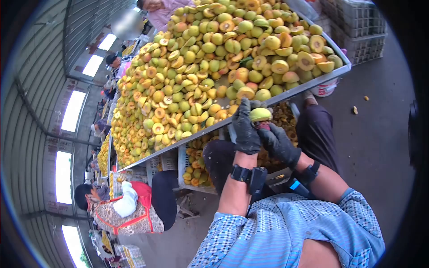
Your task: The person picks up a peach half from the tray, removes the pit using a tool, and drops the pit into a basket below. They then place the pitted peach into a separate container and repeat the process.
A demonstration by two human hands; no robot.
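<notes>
My left hand (247,129), in a dark glove, is closed around a yellow-green peach (260,114) just in front of the metal table's raised rim (308,85). My right hand (280,144), also gloved, is closed close against the underside of that fruit. Something dark red (264,126) shows between the fruit and my right fingers; its kind is too small to make out. On the table, a broad heap of whole and halved peaches (192,94) spreads away from my hands, several halves showing orange flesh and a pit hollow.
Below the rim stand a crate of fruit pieces (286,118) and a crate of yellow fruit (194,165). Stacked grey crates (362,27) and a white bucket (325,89) are at the right. A person in a red-trimmed vest (134,210) sits at the left; others work farther back.
</notes>
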